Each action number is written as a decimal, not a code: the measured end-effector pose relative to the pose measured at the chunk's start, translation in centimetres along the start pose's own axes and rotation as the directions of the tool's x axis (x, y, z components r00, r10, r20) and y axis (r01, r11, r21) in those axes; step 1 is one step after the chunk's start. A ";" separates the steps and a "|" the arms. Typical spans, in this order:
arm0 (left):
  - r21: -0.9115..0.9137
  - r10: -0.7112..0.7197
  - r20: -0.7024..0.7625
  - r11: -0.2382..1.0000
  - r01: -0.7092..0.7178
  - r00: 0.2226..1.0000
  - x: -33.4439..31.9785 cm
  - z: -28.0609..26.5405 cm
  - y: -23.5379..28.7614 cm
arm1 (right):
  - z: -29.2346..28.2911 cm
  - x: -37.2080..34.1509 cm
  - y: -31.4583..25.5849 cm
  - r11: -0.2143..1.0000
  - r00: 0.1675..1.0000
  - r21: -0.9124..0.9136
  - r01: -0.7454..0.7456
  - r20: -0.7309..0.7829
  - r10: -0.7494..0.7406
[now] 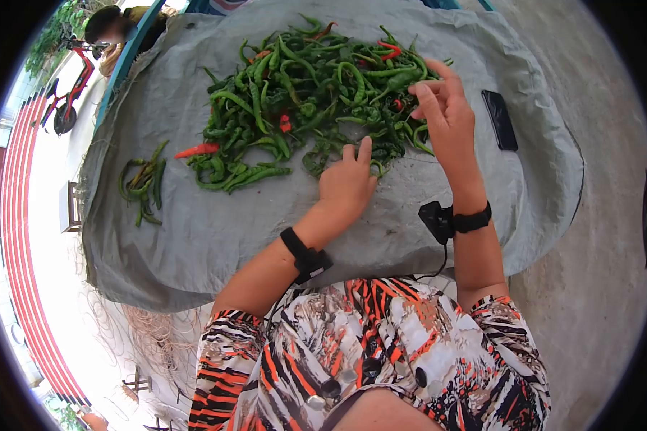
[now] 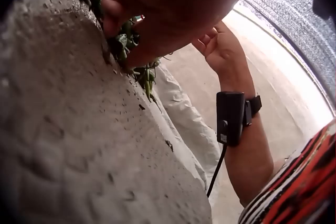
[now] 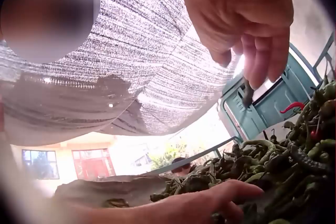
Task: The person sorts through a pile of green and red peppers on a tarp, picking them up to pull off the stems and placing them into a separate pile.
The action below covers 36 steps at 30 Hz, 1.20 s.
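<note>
A large heap of green chili peppers (image 1: 295, 86), with a few red ones, lies on a grey cloth (image 1: 194, 244). At the heap's near edge, the left hand (image 1: 347, 183) touches the peppers, two fingers extended; its fingertips are partly hidden in the left wrist view. The right hand (image 1: 449, 118) is raised over the heap's right side, fingers bent. In the right wrist view, a blurred greenish pepper (image 3: 247, 94) hangs at the fingertips of the right hand (image 3: 247, 19), which seems to pinch it. Below it, the left hand (image 3: 210, 198) reaches among peppers.
A small group of peppers (image 1: 144, 183) lies apart at the left of the cloth. A black phone (image 1: 499, 120) lies on the right. Behind stands a teal metal frame (image 3: 278, 103). Another person (image 1: 115, 32) and a red scooter (image 1: 72, 93) are at the far left.
</note>
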<state>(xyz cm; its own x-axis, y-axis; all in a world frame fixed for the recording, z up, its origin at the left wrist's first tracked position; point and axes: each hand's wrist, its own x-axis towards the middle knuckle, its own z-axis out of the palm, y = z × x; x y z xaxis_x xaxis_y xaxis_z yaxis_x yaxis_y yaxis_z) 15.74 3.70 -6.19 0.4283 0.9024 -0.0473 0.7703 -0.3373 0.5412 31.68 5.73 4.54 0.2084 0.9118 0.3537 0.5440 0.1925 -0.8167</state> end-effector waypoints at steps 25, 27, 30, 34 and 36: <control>-0.790 0.009 -0.027 0.613 -0.027 1.000 -4.2 -1.4 -4.5 | 1.3 -7.4 6.9 0.986 0.954 -0.107 0.125 0.286 -0.090; -0.850 -0.064 0.113 0.511 0.130 0.992 -4.5 -2.5 -4.4 | 1.2 -7.2 6.6 0.994 0.953 -0.078 0.077 0.297 -0.051; -0.910 -0.113 0.234 0.323 0.258 0.966 -4.4 -3.9 -4.6 | 1.4 -7.5 6.0 0.988 0.936 -0.154 0.024 0.349 0.031; -0.960 0.030 0.274 0.073 0.271 0.961 -4.1 -2.9 -6.1 | 2.5 -8.3 6.5 0.884 0.903 -0.440 0.157 0.427 0.052; -0.956 0.100 0.277 -0.067 0.285 0.956 -4.0 -1.3 -6.8 | 2.8 -8.7 7.3 0.836 0.883 -0.500 0.226 0.467 0.040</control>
<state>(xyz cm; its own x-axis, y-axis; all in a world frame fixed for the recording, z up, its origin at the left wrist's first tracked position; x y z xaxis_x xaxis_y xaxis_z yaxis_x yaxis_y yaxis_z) 8.19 2.74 -8.62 0.6175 0.7540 -0.2240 -0.3811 0.5359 0.7533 31.56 0.20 -5.76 -0.1736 0.9826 0.0668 0.9083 0.1859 -0.3747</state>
